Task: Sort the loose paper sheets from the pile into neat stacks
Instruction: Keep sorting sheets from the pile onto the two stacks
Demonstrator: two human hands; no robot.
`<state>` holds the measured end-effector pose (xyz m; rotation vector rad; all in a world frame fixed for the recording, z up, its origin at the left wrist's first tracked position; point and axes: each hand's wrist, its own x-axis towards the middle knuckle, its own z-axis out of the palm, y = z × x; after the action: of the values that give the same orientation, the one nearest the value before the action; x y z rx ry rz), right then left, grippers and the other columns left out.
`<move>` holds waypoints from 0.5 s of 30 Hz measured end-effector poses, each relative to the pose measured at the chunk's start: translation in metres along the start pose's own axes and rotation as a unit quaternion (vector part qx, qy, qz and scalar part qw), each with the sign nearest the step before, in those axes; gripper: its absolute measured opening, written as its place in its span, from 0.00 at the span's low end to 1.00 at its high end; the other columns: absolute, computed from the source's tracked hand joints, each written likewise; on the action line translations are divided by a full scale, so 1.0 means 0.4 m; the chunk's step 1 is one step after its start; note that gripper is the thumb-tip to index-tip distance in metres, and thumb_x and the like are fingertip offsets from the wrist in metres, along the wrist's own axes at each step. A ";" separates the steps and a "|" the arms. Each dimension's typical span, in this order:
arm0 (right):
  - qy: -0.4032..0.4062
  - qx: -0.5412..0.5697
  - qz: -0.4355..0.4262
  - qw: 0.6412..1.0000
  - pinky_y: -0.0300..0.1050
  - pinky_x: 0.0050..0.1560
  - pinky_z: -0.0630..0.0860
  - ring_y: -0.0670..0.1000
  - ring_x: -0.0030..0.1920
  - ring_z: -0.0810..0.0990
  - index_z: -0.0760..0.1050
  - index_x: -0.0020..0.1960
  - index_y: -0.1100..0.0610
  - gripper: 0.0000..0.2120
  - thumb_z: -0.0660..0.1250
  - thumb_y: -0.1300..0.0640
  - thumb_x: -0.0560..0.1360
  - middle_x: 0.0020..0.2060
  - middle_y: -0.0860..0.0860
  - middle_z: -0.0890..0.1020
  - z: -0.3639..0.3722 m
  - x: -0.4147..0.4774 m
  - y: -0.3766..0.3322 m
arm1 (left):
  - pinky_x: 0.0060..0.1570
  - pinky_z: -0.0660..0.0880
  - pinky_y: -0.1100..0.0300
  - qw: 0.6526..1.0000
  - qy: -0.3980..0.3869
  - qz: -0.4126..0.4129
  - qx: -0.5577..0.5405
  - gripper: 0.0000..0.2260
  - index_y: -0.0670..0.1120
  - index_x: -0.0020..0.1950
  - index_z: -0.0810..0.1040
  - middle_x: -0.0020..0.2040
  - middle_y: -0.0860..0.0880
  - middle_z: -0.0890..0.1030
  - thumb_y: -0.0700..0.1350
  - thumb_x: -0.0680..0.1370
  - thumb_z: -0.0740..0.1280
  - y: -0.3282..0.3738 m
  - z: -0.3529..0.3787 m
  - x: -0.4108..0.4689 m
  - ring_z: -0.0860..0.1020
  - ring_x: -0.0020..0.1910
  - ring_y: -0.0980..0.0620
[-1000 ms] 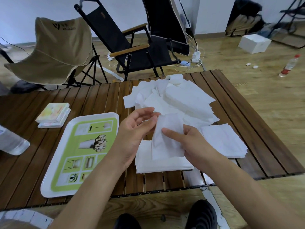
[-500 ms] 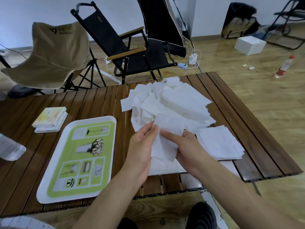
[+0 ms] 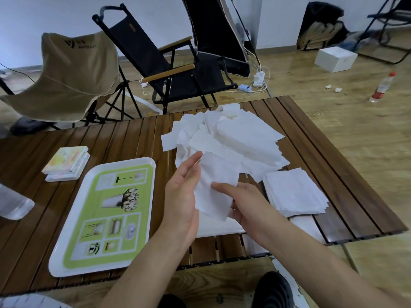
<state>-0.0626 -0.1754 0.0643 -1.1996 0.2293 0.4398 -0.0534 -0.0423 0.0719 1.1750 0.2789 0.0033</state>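
From the head camera, we see that the single white paper sheet (image 3: 219, 181) has stayed between both hands over the past second, above the near white stack of sheets (image 3: 219, 228) at the near edge of the brown slatted wooden table (image 3: 138, 138). What has changed is the left hand (image 3: 183, 192). Its fingers were curled at the sheet's top corner and now lie straight along its left edge. The right hand (image 3: 246, 205) still pinches the sheet, thumb on top and fingers beneath.

We judge the sheet is being smoothed before it is laid down. The loose white paper pile (image 3: 235, 138) farther back is still large, and a second neat white stack (image 3: 293, 192) lies to the right, so much sorting remains.

As for writing, the tan fabric camping chair (image 3: 73, 70) carries a dark logo with small letters that seem to read "WATER CLUB". The green-and-white plastic tray (image 3: 133, 161) shows only pictures. The label on the clear plastic bottle with a red cap (image 3: 381, 87) is too small to read.
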 end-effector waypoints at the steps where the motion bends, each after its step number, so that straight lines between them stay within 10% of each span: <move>1: -0.005 0.003 0.009 1.000 0.45 0.53 0.81 0.51 0.54 0.86 0.82 0.62 0.57 0.13 0.71 0.54 0.79 0.52 0.50 0.88 0.000 0.000 0.001 | 0.70 0.73 0.42 1.000 0.001 0.000 -0.003 0.12 0.54 0.60 0.85 0.64 0.53 0.83 0.42 0.84 0.64 0.001 -0.001 0.002 0.79 0.67 0.49; 15: -0.035 0.072 0.020 0.997 0.43 0.52 0.82 0.52 0.56 0.86 0.80 0.64 0.59 0.14 0.70 0.58 0.79 0.55 0.53 0.87 0.009 -0.008 -0.010 | 0.54 0.82 0.48 0.998 -0.012 -0.036 -0.058 0.13 0.50 0.66 0.81 0.61 0.48 0.85 0.43 0.82 0.67 0.004 0.008 -0.007 0.84 0.59 0.46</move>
<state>-0.0638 -0.1738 0.0703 -1.0391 0.2219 0.4913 -0.0550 -0.0450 0.0750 1.0479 0.2961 -0.0577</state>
